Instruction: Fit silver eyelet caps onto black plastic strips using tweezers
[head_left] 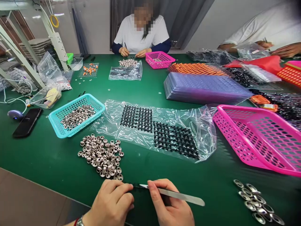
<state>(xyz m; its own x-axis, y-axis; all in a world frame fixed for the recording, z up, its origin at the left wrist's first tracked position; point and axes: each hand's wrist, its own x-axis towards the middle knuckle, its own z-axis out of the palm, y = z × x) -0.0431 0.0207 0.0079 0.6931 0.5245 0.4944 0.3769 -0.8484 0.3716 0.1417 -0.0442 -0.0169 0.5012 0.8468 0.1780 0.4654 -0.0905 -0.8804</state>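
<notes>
Now my left hand (pixel 113 201) is curled shut, fingertips pinching a small black part (pixel 134 185) at its right side. My right hand (pixel 168 205) is clamped on metal tweezers (pixel 174 194), whose tip touches that part. Just above my left hand lies a heap of silver caps (pixel 101 156), and beyond it a teal basket (pixel 56 124) holding more. Up and right of my right hand, a clear bag (pixel 185 121) holds black grids. Far right sit loose caps (pixel 257 201) and a pink basket (pixel 270 163).
</notes>
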